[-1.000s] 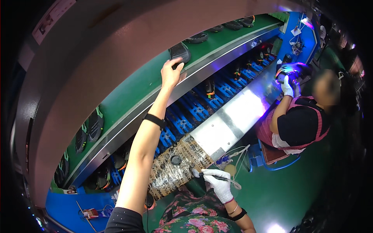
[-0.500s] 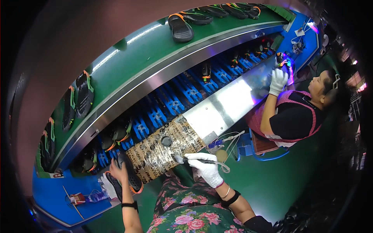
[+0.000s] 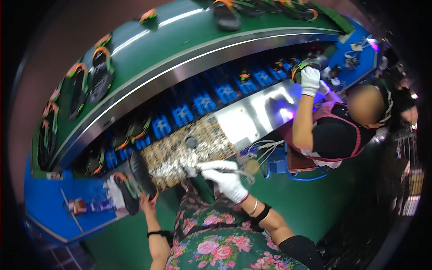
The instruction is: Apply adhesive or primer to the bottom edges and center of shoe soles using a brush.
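My bare left hand [image 3: 147, 203] grips the lower end of a dark sandal [image 3: 141, 173], its orange edge showing near my fingers. The sandal stands tilted at the left end of the tape-wrapped board [image 3: 175, 155]. Beside it, another black sandal [image 3: 126, 193] with an orange and green strap lies by a white cloth [image 3: 114, 191]. In my white-gloved right hand [image 3: 227, 183] is a brush [image 3: 191, 172], its grey head pointing left at the board's near edge. A thin pale tube trails from behind that hand.
A co-worker [image 3: 335, 128] at the right holds a sandal [image 3: 308, 65] in gloved hands. Blue holders [image 3: 182, 114], some with sandals, line the trough under a metal rail [image 3: 180, 67]. More sandals [image 3: 101, 74] lie on the green belt [image 3: 175, 33]. A round dark disc [image 3: 191, 142] sits on the board.
My left hand has shifted from the sandals' upper ends to the lower end of one sandal. The other now lies apart beside it. The co-worker's sandal has moved left. The view has shifted.
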A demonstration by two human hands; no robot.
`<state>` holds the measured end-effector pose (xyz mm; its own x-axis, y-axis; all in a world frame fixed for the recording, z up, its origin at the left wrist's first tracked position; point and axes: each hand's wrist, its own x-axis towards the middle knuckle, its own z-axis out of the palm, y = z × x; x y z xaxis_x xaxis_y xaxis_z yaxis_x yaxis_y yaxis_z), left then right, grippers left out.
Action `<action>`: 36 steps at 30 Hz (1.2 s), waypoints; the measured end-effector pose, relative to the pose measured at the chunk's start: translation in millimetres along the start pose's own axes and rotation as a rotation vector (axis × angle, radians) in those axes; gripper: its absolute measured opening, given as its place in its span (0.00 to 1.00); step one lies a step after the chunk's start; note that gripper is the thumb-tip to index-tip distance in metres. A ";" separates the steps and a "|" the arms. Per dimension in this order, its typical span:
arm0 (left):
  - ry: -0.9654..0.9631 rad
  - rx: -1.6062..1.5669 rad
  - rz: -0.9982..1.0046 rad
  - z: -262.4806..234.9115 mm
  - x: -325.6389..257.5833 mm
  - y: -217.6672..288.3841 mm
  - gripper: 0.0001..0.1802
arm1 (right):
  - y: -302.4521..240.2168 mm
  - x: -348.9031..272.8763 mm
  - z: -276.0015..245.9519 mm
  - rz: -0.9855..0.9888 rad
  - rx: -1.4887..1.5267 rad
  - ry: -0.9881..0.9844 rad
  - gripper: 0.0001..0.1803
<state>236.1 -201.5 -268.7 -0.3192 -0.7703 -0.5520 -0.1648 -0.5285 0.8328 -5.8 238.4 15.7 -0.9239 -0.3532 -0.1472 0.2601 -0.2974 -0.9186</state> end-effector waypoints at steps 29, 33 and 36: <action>0.029 0.048 0.195 36.4 -117.6 58.1 0.34 | -20.4 -22.4 28.1 0.038 0.239 -0.012 0.15; -0.085 -0.084 -0.120 48.7 -121.8 28.1 0.35 | -4.3 -20.4 24.1 0.061 0.204 -0.002 0.16; -0.297 -0.064 -0.317 74.0 -115.1 30.7 0.33 | 8.3 -14.0 25.9 0.056 0.234 -0.030 0.16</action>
<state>198.7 -102.7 -176.5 -0.5181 -0.4356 -0.7361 -0.2423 -0.7506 0.6147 16.6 218.0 19.7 -0.8984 -0.3999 -0.1816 0.3720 -0.4727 -0.7989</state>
